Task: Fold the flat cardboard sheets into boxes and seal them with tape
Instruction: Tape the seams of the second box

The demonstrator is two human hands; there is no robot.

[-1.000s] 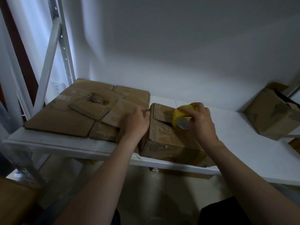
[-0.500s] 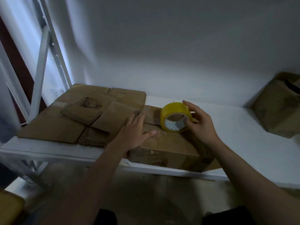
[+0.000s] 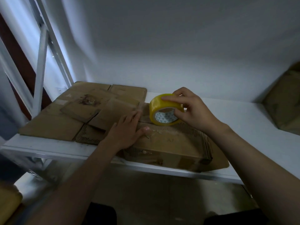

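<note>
Partly, the white shelf (image 3: 243,127) is cut off at the right edge, where a second cardboard box (image 3: 282,103) is blurred and only half seen. Flat cardboard sheets (image 3: 53,127) are stacked at the shelf's left end, the lower ones hidden. The folded box (image 3: 170,143) is set at the front edge, its left end covered by the left hand (image 3: 125,132), laid flat with straight fingers. Apart from it, the right hand (image 3: 191,109) is curled round the yellow tape roll (image 3: 162,111), stood on edge on the box top.
</note>
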